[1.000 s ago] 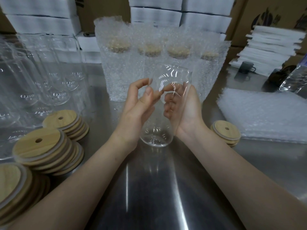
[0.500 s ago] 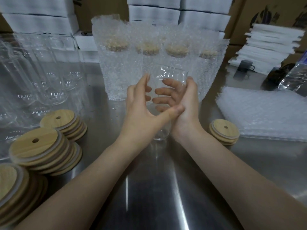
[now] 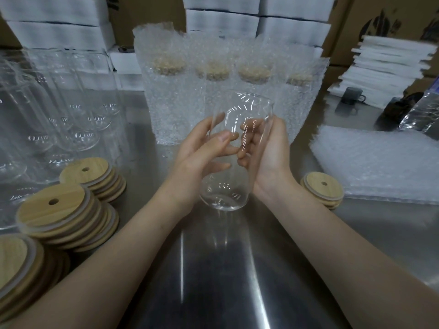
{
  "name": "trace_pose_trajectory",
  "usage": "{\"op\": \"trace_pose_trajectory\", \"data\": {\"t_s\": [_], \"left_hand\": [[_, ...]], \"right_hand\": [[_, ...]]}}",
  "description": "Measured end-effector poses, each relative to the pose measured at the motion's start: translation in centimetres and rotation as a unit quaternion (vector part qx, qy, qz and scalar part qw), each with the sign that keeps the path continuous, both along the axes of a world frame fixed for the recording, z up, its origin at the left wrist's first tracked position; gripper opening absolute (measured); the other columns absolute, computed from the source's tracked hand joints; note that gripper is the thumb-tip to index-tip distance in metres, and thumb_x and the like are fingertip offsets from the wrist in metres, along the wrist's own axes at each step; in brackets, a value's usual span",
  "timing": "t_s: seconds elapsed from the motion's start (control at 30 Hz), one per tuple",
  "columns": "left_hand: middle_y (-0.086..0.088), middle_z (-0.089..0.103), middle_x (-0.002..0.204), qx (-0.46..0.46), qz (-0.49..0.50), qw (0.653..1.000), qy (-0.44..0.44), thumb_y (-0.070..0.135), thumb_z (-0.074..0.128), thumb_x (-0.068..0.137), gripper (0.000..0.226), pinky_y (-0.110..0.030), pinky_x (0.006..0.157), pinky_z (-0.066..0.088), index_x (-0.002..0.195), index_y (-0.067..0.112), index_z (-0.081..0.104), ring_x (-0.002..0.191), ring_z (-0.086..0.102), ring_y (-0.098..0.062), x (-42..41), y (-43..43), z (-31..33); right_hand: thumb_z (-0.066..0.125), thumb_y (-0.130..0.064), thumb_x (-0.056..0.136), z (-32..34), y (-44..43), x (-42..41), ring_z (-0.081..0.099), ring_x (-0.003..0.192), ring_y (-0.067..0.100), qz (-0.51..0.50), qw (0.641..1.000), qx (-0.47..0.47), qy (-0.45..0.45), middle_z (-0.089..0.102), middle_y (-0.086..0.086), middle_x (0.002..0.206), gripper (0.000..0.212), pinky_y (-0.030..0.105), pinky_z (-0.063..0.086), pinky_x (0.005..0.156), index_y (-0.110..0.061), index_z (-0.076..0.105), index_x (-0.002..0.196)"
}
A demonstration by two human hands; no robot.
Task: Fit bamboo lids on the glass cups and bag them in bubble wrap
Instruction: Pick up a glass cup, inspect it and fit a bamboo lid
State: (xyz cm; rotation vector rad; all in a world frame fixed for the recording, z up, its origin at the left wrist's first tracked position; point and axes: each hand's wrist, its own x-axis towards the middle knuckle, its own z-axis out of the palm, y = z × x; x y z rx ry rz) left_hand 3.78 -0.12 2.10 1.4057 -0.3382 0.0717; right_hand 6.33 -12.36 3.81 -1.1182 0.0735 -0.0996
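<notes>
A clear glass cup (image 3: 234,186) without a lid is held above the steel table, its mouth tilted away from me. My right hand (image 3: 268,153) grips its right side with curled fingers. My left hand (image 3: 202,150) holds its left side, thumb across the front and fingers behind the glass. Stacks of bamboo lids (image 3: 64,210) lie at the left, with a small stack of lids (image 3: 323,188) at the right. Several lidded cups in bubble wrap bags (image 3: 213,91) stand behind the hands.
Several bare glass cups (image 3: 59,110) stand at the back left. A pile of flat bubble wrap bags (image 3: 380,162) lies at the right. White foam boxes (image 3: 256,24) and cardboard cartons line the back. The steel table (image 3: 213,281) reflects light near me.
The cup has turned between my hands. My left hand, which covered the cup's front half a second ago, has shifted to its left side, and the base shows again.
</notes>
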Motion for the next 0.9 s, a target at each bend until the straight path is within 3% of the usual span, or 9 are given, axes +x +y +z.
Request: {"op": "trace_pose_trajectory", "data": {"t_s": [0.07, 0.13, 0.27, 0.47, 0.6, 0.67, 0.73, 0.83, 0.9], "left_hand": [[0.002, 0.065, 0.127, 0.023, -0.013, 1.0, -0.001, 0.049, 0.06, 0.078, 0.056, -0.032, 0.089, 0.051, 0.132, 0.038, 0.048, 0.109, 0.067, -0.014, -0.1, -0.1, 0.0], [0.005, 0.06, 0.131, 0.062, -0.021, 0.998, -0.016, 0.056, 0.066, 0.067, 0.077, -0.034, 0.091, 0.051, 0.137, 0.04, 0.039, 0.113, 0.065, -0.013, -0.3, -0.1, 0.0], [0.001, 0.062, 0.127, 0.051, -0.011, 0.998, -0.034, 0.035, 0.085, 0.056, 0.104, -0.039, 0.088, 0.057, 0.145, 0.031, 0.031, 0.103, 0.071, -0.02, -0.3, -0.3, -0.2], [0.015, 0.057, 0.131, 0.116, 0.077, 0.985, -0.1, 0.04, 0.086, 0.057, 0.102, -0.03, 0.093, 0.053, 0.145, 0.031, 0.035, 0.114, 0.062, -0.01, 0.3, 0.4, -0.6], [0.032, 0.051, 0.129, 0.169, 0.103, 0.967, -0.161, 0.032, 0.085, 0.062, 0.087, -0.017, 0.096, 0.046, 0.134, 0.045, 0.038, 0.121, 0.054, 0.001, 0.6, 0.9, -0.7], [0.044, 0.048, 0.122, 0.197, 0.117, 0.955, -0.19, 0.029, 0.085, 0.063, 0.085, -0.007, 0.095, 0.04, 0.126, 0.054, 0.034, 0.12, 0.051, 0.009, 0.7, 1.2, -0.7], [0.044, 0.047, 0.121, 0.227, 0.13, 0.941, -0.216, 0.026, 0.085, 0.063, 0.088, -0.002, 0.094, 0.035, 0.127, 0.053, 0.032, 0.12, 0.048, 0.015, 1.0, 1.4, -1.0], [0.043, 0.045, 0.123, 0.283, 0.145, 0.914, -0.252, 0.03, 0.085, 0.063, 0.092, -0.009, 0.1, 0.037, 0.139, 0.045, 0.035, 0.12, 0.049, 0.008, 1.3, 1.8, -1.1], [0.031, 0.05, 0.128, 0.317, 0.162, 0.892, -0.279, 0.035, 0.082, 0.064, 0.092, -0.029, 0.102, 0.045, 0.145, 0.032, 0.037, 0.121, 0.054, -0.004, 1.6, 1.9, -1.1]], "right_hand": [[0.029, -0.039, 0.101, 0.0, 0.0, 0.0, 0.037, 0.042, 0.009, -0.014, 1.0, -0.02, -0.009, 0.047, -0.005, 0.052, 0.048, 0.022, 0.028, 0.044, -0.018, 0.057, 0.068], [0.029, -0.04, 0.102, 0.1, 0.0, 0.1, 0.039, 0.043, 0.007, -0.027, 0.998, -0.043, -0.031, 0.05, -0.007, 0.054, 0.049, 0.022, 0.031, 0.047, -0.018, 0.059, 0.07], [0.026, -0.046, 0.104, 0.7, 0.1, 0.1, 0.049, 0.056, 0.006, 0.018, 0.994, -0.063, -0.084, 0.061, -0.003, 0.073, 0.053, 0.022, 0.038, 0.055, -0.02, 0.068, 0.085], [0.029, -0.044, 0.099, 1.2, -0.8, -0.1, 0.061, 0.092, 0.016, 0.135, 0.979, -0.065, -0.141, 0.071, 0.001, 0.1, 0.046, 0.031, 0.043, 0.083, -0.018, 0.065, 0.112], [0.029, -0.031, 0.1, 1.1, -1.1, 0.0, 0.066, 0.099, 0.017, 0.16, 0.977, -0.034, -0.136, 0.072, 0.005, 0.107, 0.041, 0.033, 0.044, 0.092, -0.016, 0.067, 0.108], [0.032, -0.028, 0.101, 1.1, -1.2, 0.2, 0.069, 0.098, 0.016, 0.17, 0.977, -0.01, -0.131, 0.074, 0.004, 0.103, 0.039, 0.032, 0.047, 0.092, -0.014, 0.069, 0.105], [0.036, -0.025, 0.101, 1.1, -1.3, 0.3, 0.07, 0.094, 0.016, 0.18, 0.976, 0.015, -0.12, 0.075, 0.002, 0.095, 0.039, 0.031, 0.051, 0.09, -0.015, 0.073, 0.096], [0.042, -0.025, 0.102, 1.0, -1.5, 0.4, 0.068, 0.099, 0.022, 0.183, 0.978, 0.04, -0.09, 0.074, 0.002, 0.091, 0.04, 0.036, 0.051, 0.095, -0.016, 0.076, 0.084], [0.046, -0.027, 0.101, 1.1, -1.6, 0.4, 0.068, 0.1, 0.023, 0.176, 0.981, 0.035, -0.074, 0.073, 0.002, 0.09, 0.033, 0.038, 0.05, 0.098, -0.014, 0.073, 0.087]]}}
